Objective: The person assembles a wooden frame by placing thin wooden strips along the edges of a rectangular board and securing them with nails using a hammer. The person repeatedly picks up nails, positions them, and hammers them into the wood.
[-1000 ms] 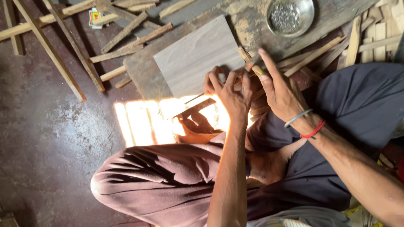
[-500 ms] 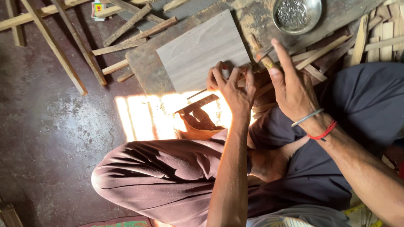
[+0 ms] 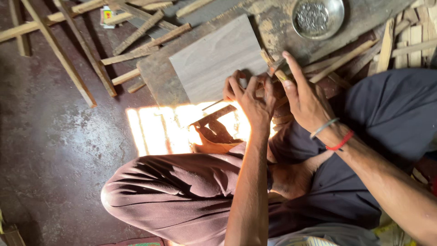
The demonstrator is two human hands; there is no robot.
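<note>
We sat cross-legged on a stained concrete floor (image 3: 59, 150), knees in brown trousers (image 3: 182, 182), and worked over a grey-brown wooden board (image 3: 214, 59) that lay at twelve o'clock from our lap. Our left hand (image 3: 252, 98) was curled, fingers bent around a small piece of wood at the board's near edge; exactly what it pinched was hidden behind the knuckles. Our right hand (image 3: 307, 100), with bangles and a red thread at the wrist, pressed its extended index finger along a short wooden stick (image 3: 273, 66) that lay just at the board's three o'clock corner, the other fingers closed about it. The two hands sat touching or nearly so.

A round metal bowl (image 3: 317, 17) of small dark bits stood at one o'clock, and loose wooden slats (image 3: 136, 32) were scattered from ten to eleven o'clock. A bright patch of sunlight (image 3: 159, 130) fell on the floor at nine o'clock from the hands.

In our judgement the danger lay in the crowding: fingertips sat close beside the stick's working end, so a slip under pressure could catch the left fingers. The glare might also hide fine detail, and a stray elbow could upset the bowl.
</note>
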